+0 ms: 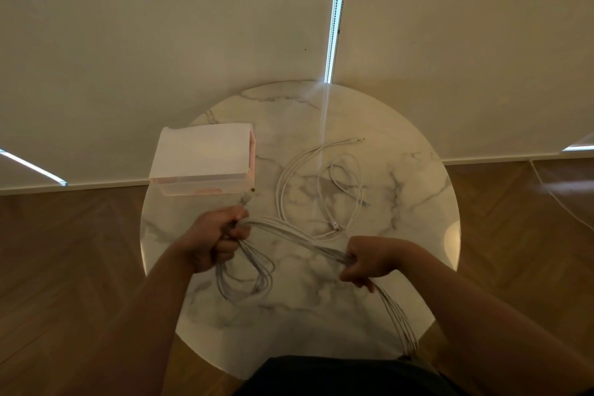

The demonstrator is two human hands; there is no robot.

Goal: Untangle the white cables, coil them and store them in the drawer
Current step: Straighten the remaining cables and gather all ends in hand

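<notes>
Over marble table (408, 196), white cable (299, 236) strung between left hand (212, 241) and right hand (373, 259), both clenched around it.

My left hand (213, 239) and right hand (369, 262) each grip the cable (308, 239), fists apart, forearms reaching forward.

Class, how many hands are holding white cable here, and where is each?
2. The left hand grips the cable bundle in front of the drawer box; the right hand grips the same strands further right. Neither is hidden.
</notes>
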